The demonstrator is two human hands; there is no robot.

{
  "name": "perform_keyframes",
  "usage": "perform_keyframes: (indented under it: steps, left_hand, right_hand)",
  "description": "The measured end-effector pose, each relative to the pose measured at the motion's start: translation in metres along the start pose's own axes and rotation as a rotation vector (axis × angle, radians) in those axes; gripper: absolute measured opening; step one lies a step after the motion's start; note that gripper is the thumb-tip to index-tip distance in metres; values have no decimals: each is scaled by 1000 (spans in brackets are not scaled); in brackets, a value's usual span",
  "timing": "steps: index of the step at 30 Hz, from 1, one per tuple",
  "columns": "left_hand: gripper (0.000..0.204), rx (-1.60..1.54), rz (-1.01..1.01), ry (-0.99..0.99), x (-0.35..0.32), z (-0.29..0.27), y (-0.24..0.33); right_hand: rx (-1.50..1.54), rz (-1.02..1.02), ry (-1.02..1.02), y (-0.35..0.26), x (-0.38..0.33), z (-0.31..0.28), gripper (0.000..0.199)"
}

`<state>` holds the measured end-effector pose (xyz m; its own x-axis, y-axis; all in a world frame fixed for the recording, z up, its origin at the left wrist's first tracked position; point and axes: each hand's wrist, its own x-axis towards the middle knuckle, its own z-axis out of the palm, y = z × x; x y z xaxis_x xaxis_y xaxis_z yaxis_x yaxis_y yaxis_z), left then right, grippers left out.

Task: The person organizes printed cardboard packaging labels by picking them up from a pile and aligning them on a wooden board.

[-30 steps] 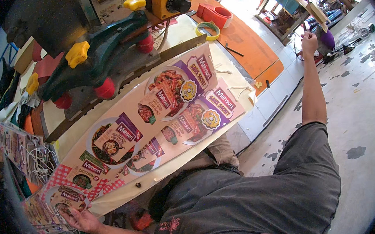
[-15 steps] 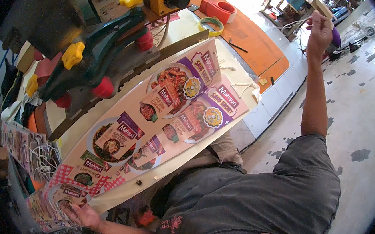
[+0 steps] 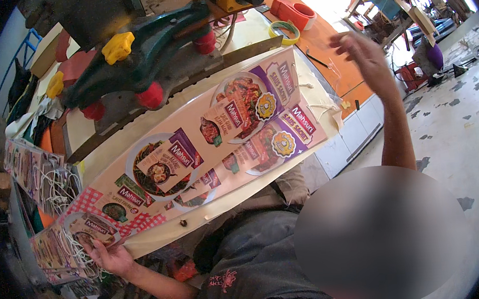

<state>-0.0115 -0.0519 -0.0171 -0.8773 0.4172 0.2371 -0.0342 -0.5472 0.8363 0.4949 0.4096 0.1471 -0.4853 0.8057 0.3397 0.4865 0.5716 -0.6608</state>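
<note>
A long pink printed strip [image 3: 166, 161] with food pictures lies slantwise across the bench below the machine. It overlaps a second, similar strip [image 3: 227, 167]. At its lower left end my left hand [image 3: 112, 256] grips the edge, fingers closed on the printed strip. My right hand [image 3: 360, 59] is raised over the orange tabletop, fingers stretched out and apart, holding nothing I can see. White string loops [image 3: 320, 108] show at the strips' right ends.
A dark green machine clamp [image 3: 151, 54] with yellow knobs and red feet stands behind the strips. Tape rolls [image 3: 285, 33] sit on the orange table [image 3: 330, 76]. Strung printed sheets [image 3: 33, 173] hang at the left. A purple object [image 3: 428, 56] is at the right.
My right hand has come in leftward from the far right, and the white string it held is no longer in it. My left hand stays at the strip's lower end.
</note>
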Motion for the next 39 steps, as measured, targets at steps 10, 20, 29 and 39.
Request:
perform_keyframes:
  steps: [10, 20, 29, 39]
  left_hand:
    - [57, -6, -59, 59, -4, -22, 17]
    - [59, -381, -246, -244, -14, -37, 33]
    - [53, 655, -249, 80, 2, 41, 46]
    - [38, 1484, 278, -457, -5, 80, 20]
  right_hand:
    - [455, 235, -434, -9, -14, 46, 37]
    - [680, 425, -585, 4, -53, 52, 34]
    - [187, 347, -379, 15, -40, 55, 31]
    - [-599, 254, 18, 48, -49, 24, 23]
